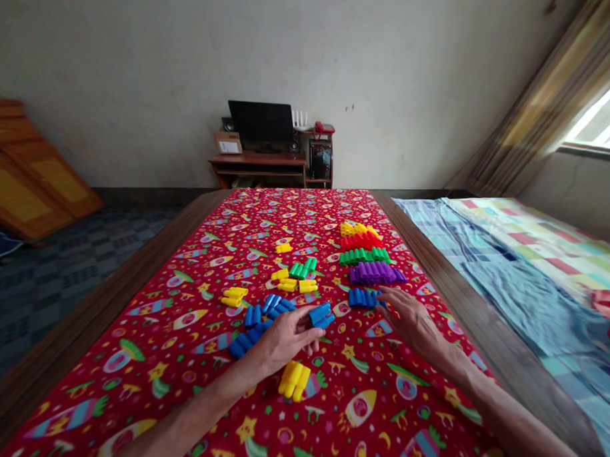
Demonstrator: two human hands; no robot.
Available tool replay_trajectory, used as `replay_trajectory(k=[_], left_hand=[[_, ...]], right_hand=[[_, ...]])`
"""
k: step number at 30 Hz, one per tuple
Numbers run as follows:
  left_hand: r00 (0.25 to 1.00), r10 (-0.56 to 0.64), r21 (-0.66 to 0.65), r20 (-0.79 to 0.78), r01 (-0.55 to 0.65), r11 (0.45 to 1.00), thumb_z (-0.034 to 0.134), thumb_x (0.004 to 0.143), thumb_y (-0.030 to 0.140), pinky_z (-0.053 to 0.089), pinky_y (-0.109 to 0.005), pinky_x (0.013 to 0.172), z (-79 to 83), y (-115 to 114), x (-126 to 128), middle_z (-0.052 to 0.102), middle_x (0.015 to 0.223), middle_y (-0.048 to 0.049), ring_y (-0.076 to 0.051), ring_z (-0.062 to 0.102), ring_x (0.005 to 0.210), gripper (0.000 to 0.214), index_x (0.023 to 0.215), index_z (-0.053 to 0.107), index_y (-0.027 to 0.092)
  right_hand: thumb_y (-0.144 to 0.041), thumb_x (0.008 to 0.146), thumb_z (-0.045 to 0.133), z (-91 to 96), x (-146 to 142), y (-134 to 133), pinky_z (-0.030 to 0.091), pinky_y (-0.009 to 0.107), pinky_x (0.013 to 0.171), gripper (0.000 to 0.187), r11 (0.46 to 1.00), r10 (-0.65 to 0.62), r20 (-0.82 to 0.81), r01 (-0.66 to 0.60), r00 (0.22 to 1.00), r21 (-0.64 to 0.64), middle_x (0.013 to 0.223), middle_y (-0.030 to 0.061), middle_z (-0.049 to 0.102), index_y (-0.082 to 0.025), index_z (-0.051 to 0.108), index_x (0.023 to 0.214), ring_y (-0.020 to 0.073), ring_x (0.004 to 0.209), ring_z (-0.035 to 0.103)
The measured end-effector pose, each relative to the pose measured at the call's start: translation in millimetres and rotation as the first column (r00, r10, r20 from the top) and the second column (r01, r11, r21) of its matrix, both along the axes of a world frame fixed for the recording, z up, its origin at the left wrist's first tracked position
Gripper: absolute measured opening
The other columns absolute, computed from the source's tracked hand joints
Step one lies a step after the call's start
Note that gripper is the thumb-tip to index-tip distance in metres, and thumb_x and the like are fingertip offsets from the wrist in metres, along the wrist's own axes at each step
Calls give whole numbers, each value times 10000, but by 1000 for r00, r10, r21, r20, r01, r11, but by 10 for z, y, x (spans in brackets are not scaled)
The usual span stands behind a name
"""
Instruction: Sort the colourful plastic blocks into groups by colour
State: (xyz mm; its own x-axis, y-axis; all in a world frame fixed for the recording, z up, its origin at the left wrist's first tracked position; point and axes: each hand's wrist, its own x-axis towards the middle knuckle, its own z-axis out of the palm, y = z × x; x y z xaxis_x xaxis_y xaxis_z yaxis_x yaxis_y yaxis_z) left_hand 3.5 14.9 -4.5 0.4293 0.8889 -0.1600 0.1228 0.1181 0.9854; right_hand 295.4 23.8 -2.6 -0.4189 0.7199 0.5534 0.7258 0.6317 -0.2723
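Observation:
My left hand (294, 331) is closed on a blue plastic toy block (322, 316) made of joined tubes, held above the cloth. Under and beside that hand lies a loose group of blue blocks (254, 317), partly hidden by it. My right hand (412, 319) is open, with fingers apart at the right end of a short row of blue blocks (361, 298); the fingertips seem to touch the end block. Behind this row stand rows of purple blocks (376, 273), green blocks (364, 256), red blocks (359, 241) and yellow blocks (355, 228).
A yellow block (294, 380) lies close in front of my left hand. Further yellow blocks (287, 284) and green blocks (302, 268) are scattered mid-table. A red patterned cloth (190, 378) covers the wooden table (148, 270). Right of it is a bed (514, 262); a monitor (261, 123) stands beyond.

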Motion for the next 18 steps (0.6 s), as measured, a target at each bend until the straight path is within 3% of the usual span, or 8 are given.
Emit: replay_trajectory(k=[4, 6, 9, 13, 16, 18], left_hand=[[999, 6, -18, 36, -5, 1000, 714, 748, 489, 544, -283, 600, 5, -62, 38, 691, 719, -23, -185, 664, 643, 480, 1096, 636, 168], [997, 65, -12, 42, -65, 998, 735, 730, 477, 569, -323, 729, 60, -135, 70, 720, 877, -57, -222, 692, 809, 514, 1128, 624, 171], [992, 122, -4, 33, -122, 993, 695, 779, 440, 540, -350, 903, 190, -269, 111, 701, 1090, -85, -239, 664, 1016, 471, 1167, 612, 187], [994, 37, -73, 104, -29, 997, 577, 869, 451, 539, -342, 928, 323, -355, 120, 663, 1223, -82, -230, 647, 1093, 412, 1213, 601, 225], [999, -18, 120, -33, 22, 993, 534, 894, 433, 520, -377, 966, 344, -313, 95, 666, 1241, -95, -258, 621, 1152, 402, 1222, 618, 218], [980, 11, 336, -200, 58, 940, 527, 891, 373, 494, -392, 1002, 348, -265, 64, 682, 1215, -105, -266, 612, 1163, 357, 1181, 653, 207]], right_hand=[[-240, 965, 492, 211, -371, -241, 561, 350, 827, 250, 984, 155, -114, -164, 981, -77, 1088, 124, 703, -179, 602, 1182, 212, 997, 680], [-291, 967, 503, 269, -599, -324, 555, 347, 849, 366, 963, 235, -132, -249, 963, -106, 1165, 150, 666, -165, 510, 1311, 218, 1058, 653], [-331, 952, 530, 279, -857, -346, 567, 368, 796, 449, 946, 304, -70, -310, 950, -97, 1119, 194, 661, -109, 457, 1335, 247, 992, 659], [-233, 944, 521, 251, -891, -301, 556, 372, 812, 422, 933, 342, -32, -343, 939, -111, 1107, 178, 651, -134, 430, 1344, 241, 990, 643], [-206, 939, 501, 217, -693, -278, 544, 364, 843, 513, 950, 298, -23, -299, 954, -86, 1186, 178, 622, -164, 351, 1429, 236, 1055, 623], [-220, 937, 496, 177, -484, -236, 545, 361, 822, 543, 976, 202, 1, -201, 979, -77, 1163, 166, 638, -176, 336, 1454, 229, 999, 642]])
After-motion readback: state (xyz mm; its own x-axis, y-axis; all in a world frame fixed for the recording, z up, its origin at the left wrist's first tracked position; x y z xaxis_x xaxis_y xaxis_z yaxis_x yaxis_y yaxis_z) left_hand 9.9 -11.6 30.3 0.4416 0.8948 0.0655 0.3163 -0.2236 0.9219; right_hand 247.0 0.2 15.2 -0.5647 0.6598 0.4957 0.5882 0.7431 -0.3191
